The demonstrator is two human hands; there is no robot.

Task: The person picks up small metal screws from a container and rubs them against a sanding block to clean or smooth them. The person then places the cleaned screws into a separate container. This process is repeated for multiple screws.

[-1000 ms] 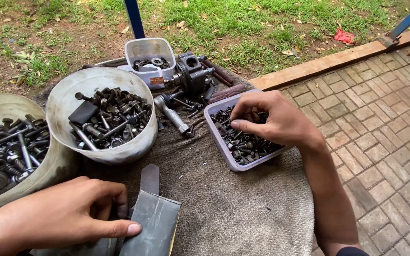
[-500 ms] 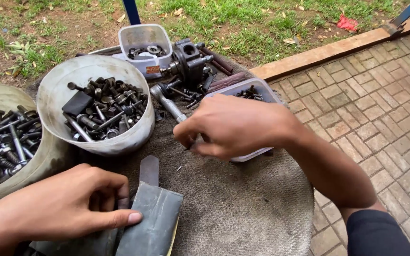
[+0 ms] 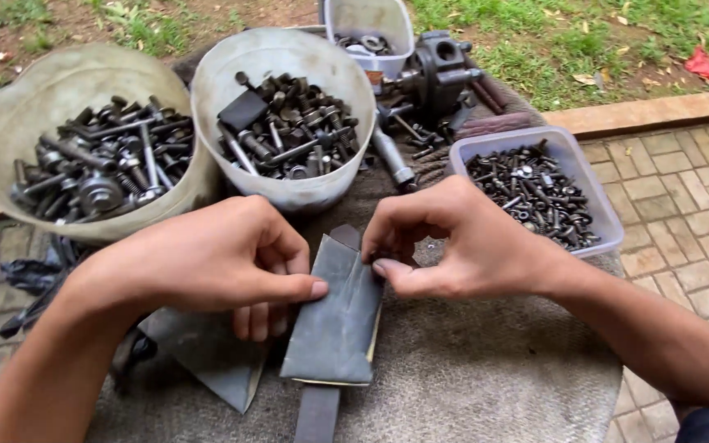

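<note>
A folded strip of dark grey sandpaper [image 3: 334, 324] lies on a burlap sack [image 3: 486, 385], over a flat dark metal bar [image 3: 319, 414]. My left hand [image 3: 215, 262] presses on the strip's left edge with thumb and fingers. My right hand [image 3: 461, 242] pinches its upper right edge; whether a small part sits in those fingers is hidden. Just right of that hand stands a clear rectangular tub [image 3: 596, 201] full of small screws and nuts.
Two round pale bowls of bolts stand behind, one at the left [image 3: 10, 123] and one in the middle [image 3: 289, 193]. A small clear tub [image 3: 371, 20] and a dark metal engine part [image 3: 441, 70] are farther back. Brick paving [image 3: 683, 205] is at right, grass beyond.
My right hand left the screw tub and came down to the sandpaper's right edge. My left hand stayed on the strip. The view moved closer and lower.
</note>
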